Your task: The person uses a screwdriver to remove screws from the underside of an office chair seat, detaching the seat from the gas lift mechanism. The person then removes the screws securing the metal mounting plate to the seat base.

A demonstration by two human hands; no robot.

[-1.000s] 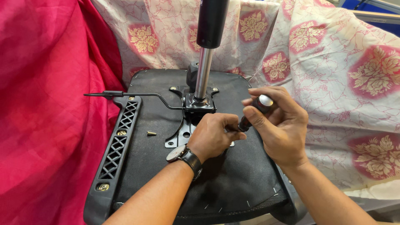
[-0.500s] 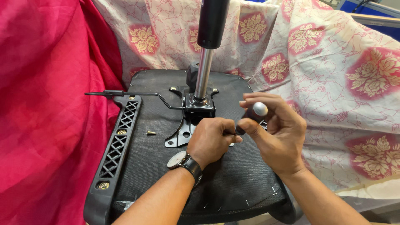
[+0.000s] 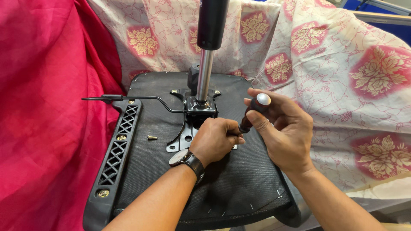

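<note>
Draped cloth fills the background: a plain pink-red fabric (image 3: pixel 38 107) on the left and a cream fabric with red and gold flowers (image 3: pixel 342 64) behind and on the right. On it lies an upturned black office chair seat (image 3: pixel 239 179) with a mesh-like fabric underside, stapled along the near edge. A black metal mechanism plate (image 3: pixel 182 137) is at its middle, and from it a chrome gas-lift column with a black sleeve (image 3: pixel 205 72) stands upright. A thin black lever rod (image 3: pixel 141 98) goes out to the left, above a black plastic lattice armrest bracket (image 3: pixel 117 145). One small brass screw (image 3: pixel 152 137) lies loose on the seat, near the plate.

The left hand (image 3: pixel 216 141), with a wristwatch, is curled closed over the near right corner of the plate; what the fingers pinch is hidden. The right hand (image 3: pixel 284 132) grasps a dark-handled screwdriver with a silver end cap (image 3: pixel 253 112), tilted down toward the left hand; its tip is covered.

I judge the screwdriver as light and stiff, with a smooth handle that may slip, so holding around the thick part near the cap looks best. The seat seems heavy and stable.
</note>
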